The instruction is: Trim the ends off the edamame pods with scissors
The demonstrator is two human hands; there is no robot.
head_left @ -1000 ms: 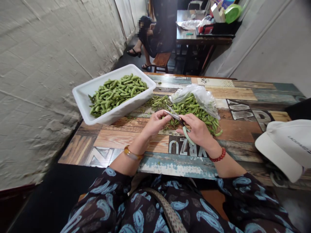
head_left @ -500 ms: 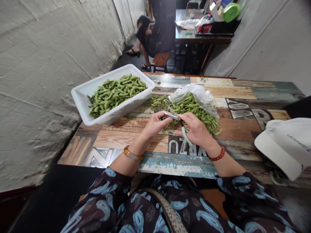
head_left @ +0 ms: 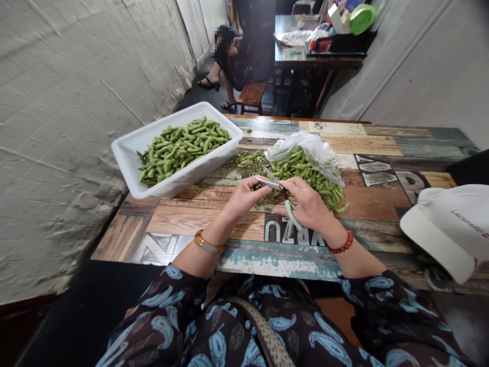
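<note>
My right hand [head_left: 307,206] is closed on scissors [head_left: 292,211] with pale green handles, their blades parted and pointing left. At the blade tips is my left hand [head_left: 246,196], thumb and fingers pinched together; what lies between them is too small to make out. Beyond my hands a heap of green pods [head_left: 321,183] spills from a clear plastic bag [head_left: 309,148]. Small trimmings [head_left: 250,160] lie left of the heap. A white tub [head_left: 179,188] at the left holds many pods [head_left: 183,148].
The patchwork wooden table [head_left: 191,214] carries a white cap [head_left: 451,224] at the right. A wall [head_left: 69,102] runs along the left. Farther back, a person [head_left: 248,51] sits by a stool [head_left: 252,96], near another table [head_left: 290,63] with a black tray and plastic bags.
</note>
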